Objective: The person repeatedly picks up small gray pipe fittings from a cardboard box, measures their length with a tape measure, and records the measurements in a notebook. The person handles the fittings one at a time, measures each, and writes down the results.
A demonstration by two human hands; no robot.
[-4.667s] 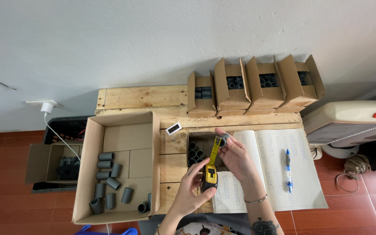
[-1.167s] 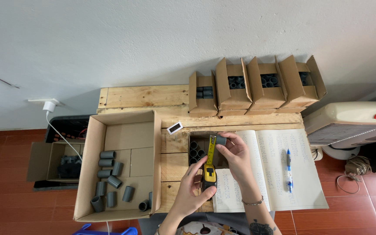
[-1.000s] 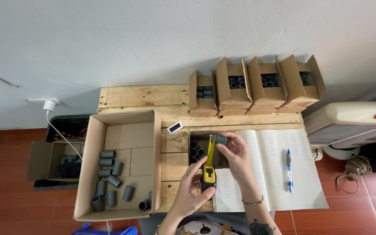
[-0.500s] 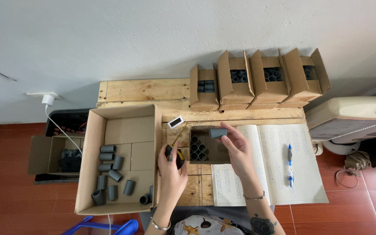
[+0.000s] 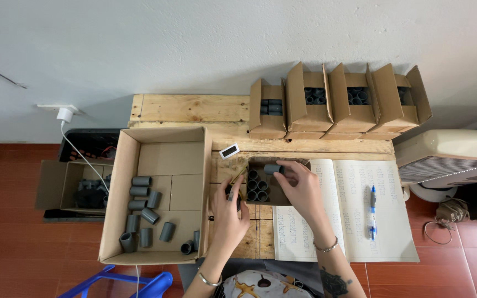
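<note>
My right hand (image 5: 303,190) grips a short grey pipe piece (image 5: 273,169) and holds it over the far edge of a small open cardboard box (image 5: 292,163) on the wooden bench. Several grey pipe pieces (image 5: 256,189) stand on end inside that box. Just left of the box, my left hand (image 5: 228,212) is closed on a dark tape measure (image 5: 231,194). A short length of yellow tape sticks out of it toward the box.
A large open cardboard box (image 5: 118,190) on the left holds several loose grey pipe pieces (image 5: 142,196). A row of filled cardboard boxes (image 5: 305,118) lines the back. An open notebook (image 5: 354,190) with a blue pen (image 5: 372,212) lies to the right. A small white device (image 5: 228,150) lies behind.
The tape measure was laid along the pipe piece between both hands. My left hand has drawn it away to the left, and my right hand has carried the pipe piece over the small box.
</note>
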